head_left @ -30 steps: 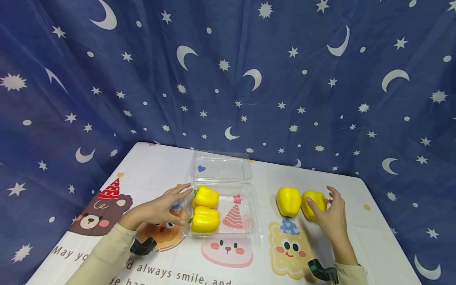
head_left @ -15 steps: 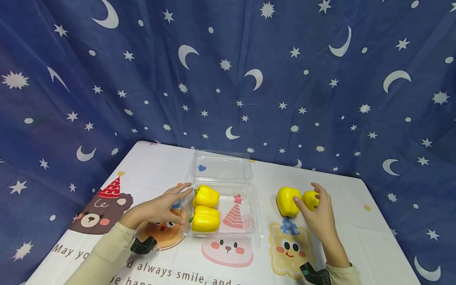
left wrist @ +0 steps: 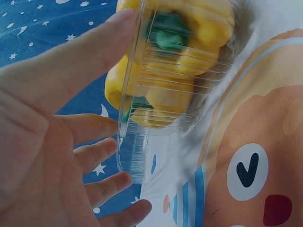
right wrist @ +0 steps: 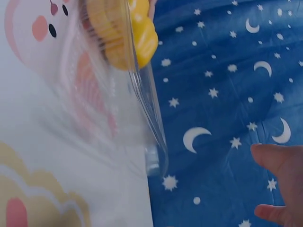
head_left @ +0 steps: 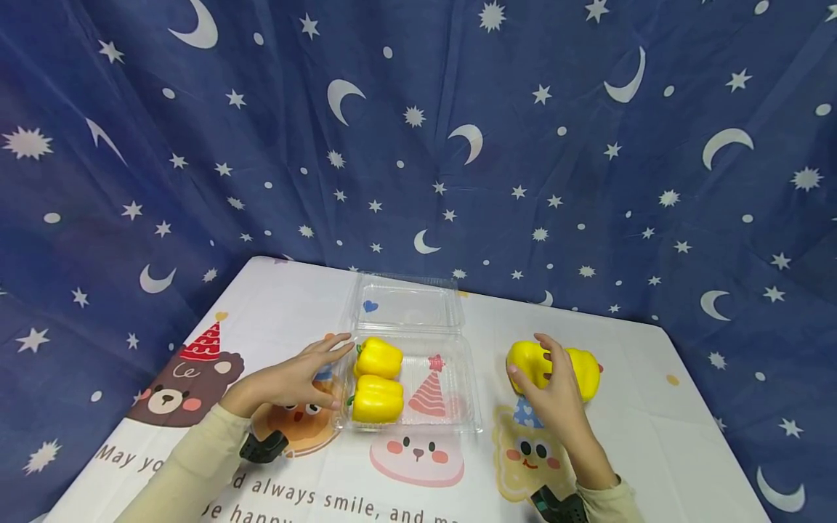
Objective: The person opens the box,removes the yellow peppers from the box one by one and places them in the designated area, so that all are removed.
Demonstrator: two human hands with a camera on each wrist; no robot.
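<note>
My left hand (head_left: 304,378) rests at the left edge of a clear plastic clamshell box (head_left: 472,392). Its thumb and fingers are spread along the rim, as the left wrist view shows at the box wall (left wrist: 132,161). Inside the box, on its left side, lie a rear yellow bell pepper (head_left: 381,358) and a front yellow bell pepper (head_left: 377,399), green stems toward that hand. To the right, my right hand (head_left: 556,392) reaches over a third yellow pepper (head_left: 522,354), fingers parted and partly covering it. Another yellow pepper (head_left: 586,372) sits just right of that hand.
The box's clear lid (head_left: 408,305) lies folded back toward the curtain. A white printed tablecloth (head_left: 660,428) covers the table. Behind it hangs a blue curtain (head_left: 281,181) with moons and stars.
My right hand has moved left, from the rightmost pepper to the pepper beside it, uncovering the rightmost one. My left hand and the box have stayed in place.
</note>
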